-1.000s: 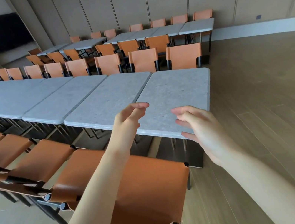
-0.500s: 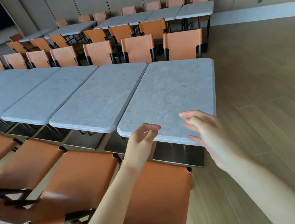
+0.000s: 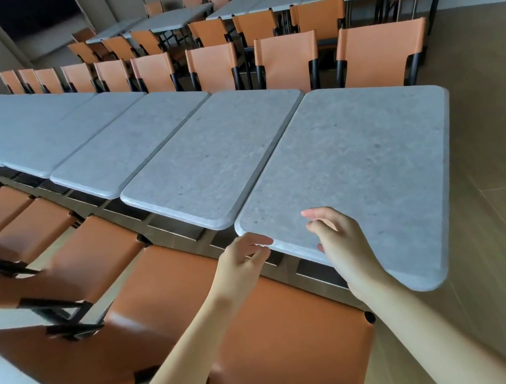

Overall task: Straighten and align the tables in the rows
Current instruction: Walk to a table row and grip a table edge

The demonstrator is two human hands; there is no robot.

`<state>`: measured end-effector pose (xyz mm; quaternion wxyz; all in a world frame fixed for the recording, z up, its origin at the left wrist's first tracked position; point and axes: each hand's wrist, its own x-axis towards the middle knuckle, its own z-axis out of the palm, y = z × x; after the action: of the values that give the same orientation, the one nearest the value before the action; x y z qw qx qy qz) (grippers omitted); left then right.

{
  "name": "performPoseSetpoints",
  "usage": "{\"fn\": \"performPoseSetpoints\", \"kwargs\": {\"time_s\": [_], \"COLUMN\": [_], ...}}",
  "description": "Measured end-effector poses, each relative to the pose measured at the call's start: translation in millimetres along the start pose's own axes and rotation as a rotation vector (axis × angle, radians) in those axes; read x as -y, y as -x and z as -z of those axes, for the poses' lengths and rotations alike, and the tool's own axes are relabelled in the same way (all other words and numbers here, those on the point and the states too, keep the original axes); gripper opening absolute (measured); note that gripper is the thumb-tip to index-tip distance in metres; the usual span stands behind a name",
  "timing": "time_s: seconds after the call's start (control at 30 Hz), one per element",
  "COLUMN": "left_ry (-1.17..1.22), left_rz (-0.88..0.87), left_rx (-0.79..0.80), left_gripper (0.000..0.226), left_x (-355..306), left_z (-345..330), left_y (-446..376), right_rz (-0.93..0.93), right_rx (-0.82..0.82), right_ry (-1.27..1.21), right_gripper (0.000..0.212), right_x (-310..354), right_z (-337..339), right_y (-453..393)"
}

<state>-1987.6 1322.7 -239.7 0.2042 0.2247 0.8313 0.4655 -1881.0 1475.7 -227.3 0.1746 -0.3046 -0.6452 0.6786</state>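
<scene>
Since a second ago we have closed in: both hands now reach the end table (image 3: 359, 174) at its near edge. Left hand (image 3: 240, 266) open at the near-left corner, right hand (image 3: 340, 244) open (contact unclear). Alignment push not begun. Table legs hidden; neighbour table (image 3: 206, 162) just beside.

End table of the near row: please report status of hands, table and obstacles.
Left hand and right hand open at near edge of grey stone-look end table. Table juts past its neighbour. Orange leather chair tucked underneath.
</scene>
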Motion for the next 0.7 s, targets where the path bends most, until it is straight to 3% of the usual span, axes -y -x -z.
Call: {"fn": "performPoseSetpoints", "kwargs": {"time_s": [0.4, 0.57, 0.7], "left_ry": [-0.222, -0.378, -0.573], "left_rz": [-0.082, -0.166, -0.228], "left_rx": [0.189, 0.272, 0.344], "left_gripper": [0.027, 0.041, 0.072], "left_x": [105.8, 164.8, 200.1], "left_z": [50.8, 78.7, 88.7], "left_y": [-76.9, -134.2, -176.1], "right_rz": [0.034, 0.057, 0.068], "right_rx": [-0.083, -0.152, -0.157], "right_ry": [0.253, 0.4, 0.51], "right_gripper": [0.034, 0.039, 0.045], "right_x": [-60.1, -98.8, -124.2], "right_z": [-84.9, -151.3, -191.6], "right_y": [-52.9, -87.0, -115.7]}}
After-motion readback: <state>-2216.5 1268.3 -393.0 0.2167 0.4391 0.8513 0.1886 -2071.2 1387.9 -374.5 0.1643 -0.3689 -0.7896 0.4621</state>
